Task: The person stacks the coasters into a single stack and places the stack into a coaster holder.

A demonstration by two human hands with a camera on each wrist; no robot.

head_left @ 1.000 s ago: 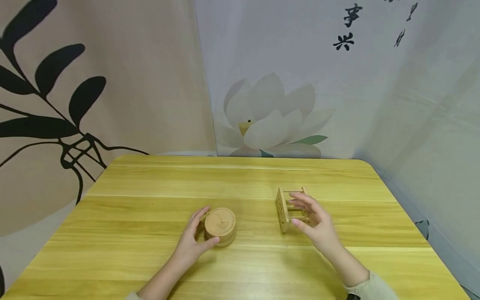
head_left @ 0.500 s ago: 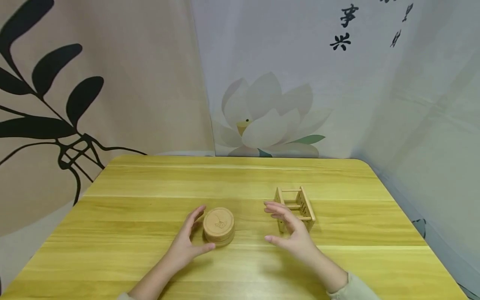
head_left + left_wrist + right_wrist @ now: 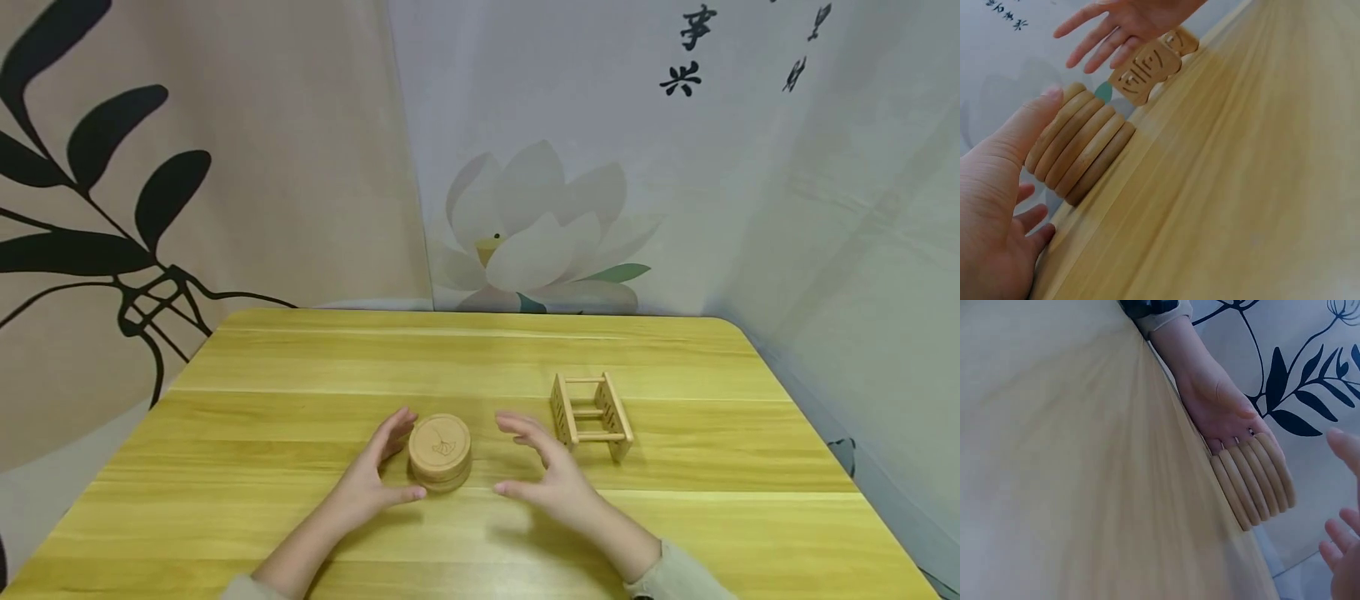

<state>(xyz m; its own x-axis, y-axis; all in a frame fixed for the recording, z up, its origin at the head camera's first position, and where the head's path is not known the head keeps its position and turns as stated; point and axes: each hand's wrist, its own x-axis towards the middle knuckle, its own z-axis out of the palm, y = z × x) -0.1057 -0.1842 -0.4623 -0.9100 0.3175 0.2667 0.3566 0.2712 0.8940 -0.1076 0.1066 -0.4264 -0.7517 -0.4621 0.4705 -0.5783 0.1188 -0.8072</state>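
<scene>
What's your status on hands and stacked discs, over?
Left hand beside wooden discs. Right hand empty, apart from them. Discs neatly stacked. Rack off right, not in between.

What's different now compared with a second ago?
The right hand has moved left, away from in front of the slatted wooden rack, to just right of the round wooden stack, fingers open and holding nothing. The left hand's thumb no longer overlaps the stack in the head view.

Stack and rack stay put; the left hand is still beside the stack.
</scene>
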